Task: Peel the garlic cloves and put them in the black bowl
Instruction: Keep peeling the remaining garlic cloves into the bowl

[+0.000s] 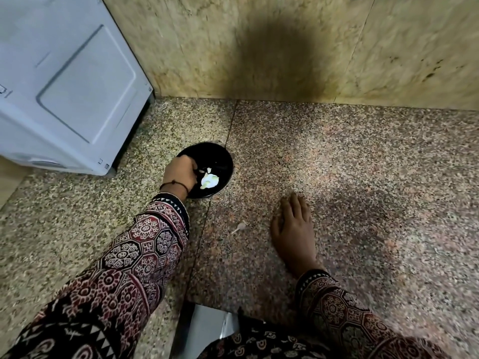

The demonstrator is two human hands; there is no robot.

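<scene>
**Head view: hazards**
- Black bowl, left of frame centre: shallow, standing on the table beside a slab seam. The left hand lies over its left rim with the wrist across the lower edge. A quick withdrawal, or the patterned sleeve cuff catching the rim, would likely tilt or slide the bowl and scatter the contents.
- Garlic cloves: the heap is overexposed. Clove and loose skin cannot be told apart, so skin may well go in with peeled pieces.
- Pale scrap, probably a stem or peel, lies on the table between the two hands, near the right hand. A sweep of that hand could push it off the near edge.

**Head view: containers**
- Black bowl: the only container. It holds a white heap at lower middle and two or three smaller pale pieces just beside the left fingertips. The upper half is bare and dark.

**Hands**
- Well apart. The left fingers curl down into the bowl, but whether they pinch a clove cannot be told.
- The right hand rests palm down on the table with fingers straight, holding nothing.
</scene>
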